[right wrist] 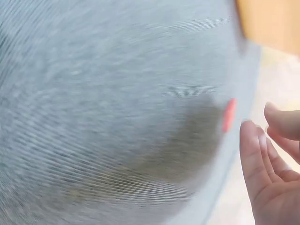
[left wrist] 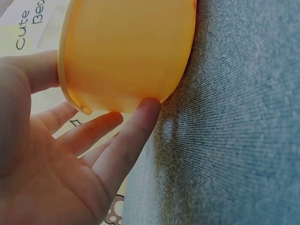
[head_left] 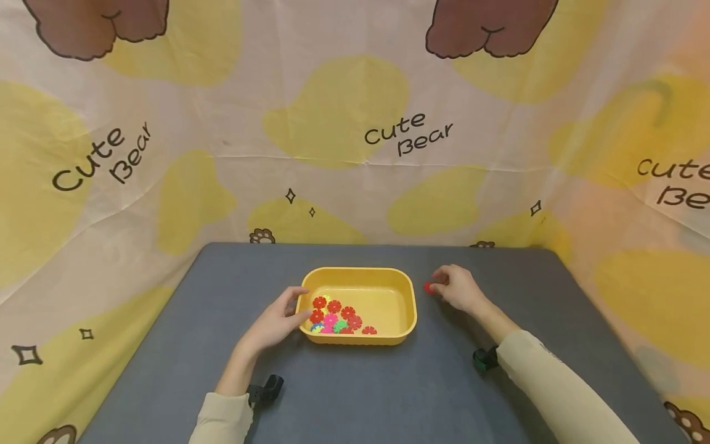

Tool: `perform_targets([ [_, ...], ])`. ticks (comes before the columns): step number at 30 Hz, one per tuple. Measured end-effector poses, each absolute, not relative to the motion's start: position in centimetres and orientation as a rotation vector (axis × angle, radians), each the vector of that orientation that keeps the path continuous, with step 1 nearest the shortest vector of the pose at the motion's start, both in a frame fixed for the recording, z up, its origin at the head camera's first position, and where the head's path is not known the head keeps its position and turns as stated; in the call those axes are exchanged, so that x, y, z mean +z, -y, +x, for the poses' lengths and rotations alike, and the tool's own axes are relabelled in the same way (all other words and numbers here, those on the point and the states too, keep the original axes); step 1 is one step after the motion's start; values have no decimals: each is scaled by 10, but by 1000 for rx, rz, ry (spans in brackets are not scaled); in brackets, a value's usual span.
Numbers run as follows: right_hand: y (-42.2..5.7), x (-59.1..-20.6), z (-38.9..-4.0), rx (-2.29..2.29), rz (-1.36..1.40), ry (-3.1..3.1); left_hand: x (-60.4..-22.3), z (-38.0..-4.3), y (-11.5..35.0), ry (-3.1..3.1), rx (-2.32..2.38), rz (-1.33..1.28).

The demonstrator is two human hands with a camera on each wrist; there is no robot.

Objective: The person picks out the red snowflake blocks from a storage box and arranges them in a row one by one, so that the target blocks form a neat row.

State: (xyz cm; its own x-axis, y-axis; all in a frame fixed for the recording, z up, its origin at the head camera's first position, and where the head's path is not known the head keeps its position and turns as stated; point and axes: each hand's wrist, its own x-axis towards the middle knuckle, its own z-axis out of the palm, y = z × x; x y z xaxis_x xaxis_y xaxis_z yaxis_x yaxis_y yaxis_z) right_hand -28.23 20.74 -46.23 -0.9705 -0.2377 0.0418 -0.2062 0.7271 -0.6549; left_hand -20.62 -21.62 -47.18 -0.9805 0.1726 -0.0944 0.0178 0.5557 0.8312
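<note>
Left hand (head_left: 275, 323) touching tray (head_left: 407, 300), right hand (head_left: 458, 288) seemingly beside red piece (head_left: 428, 287)

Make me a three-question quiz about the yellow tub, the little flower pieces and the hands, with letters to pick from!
1. Where do most of the flower pieces lie?
A. in the near left part of the yellow tub
B. on the far edge of the table
C. in the person's lap

2. What colour is the single piece outside the tub?
A. blue
B. red
C. green

3. What is the left hand doing?
A. it is closed in a fist away from the tub
B. it lifts the tub high in the air
C. its straight fingers touch the tub's left end

Answers:
1 A, the head view shows the heap inside the tub, toward its near left corner.
2 B, a red piece shows at the fingertips of the right hand, right of the tub.
3 C, the left wrist view shows open fingers against the tub wall.
</note>
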Motion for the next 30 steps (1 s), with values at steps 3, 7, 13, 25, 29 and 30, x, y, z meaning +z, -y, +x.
perform_targets([
  [3,-205,-449,-279,-1107,-421,-2887,-472,-207,217,-2622,1398,164],
  [7,-197,-433,-272,-1129,-462,-2925,-472,-207,218,-2616,1412,178],
  [13,-182,-419,-257,-1242,-523,-2884,-474,-207,219,-2610,1415,168],
  [25,-144,-409,-235,-1209,-773,-2945,-473,-208,218,-2592,1423,176],
  [29,-129,-412,-235,-1218,-810,-2886,-472,-208,218,-2593,1423,186],
  [30,-125,-413,-235,-1215,-815,-2869,-472,-208,218,-2597,1419,188],
])
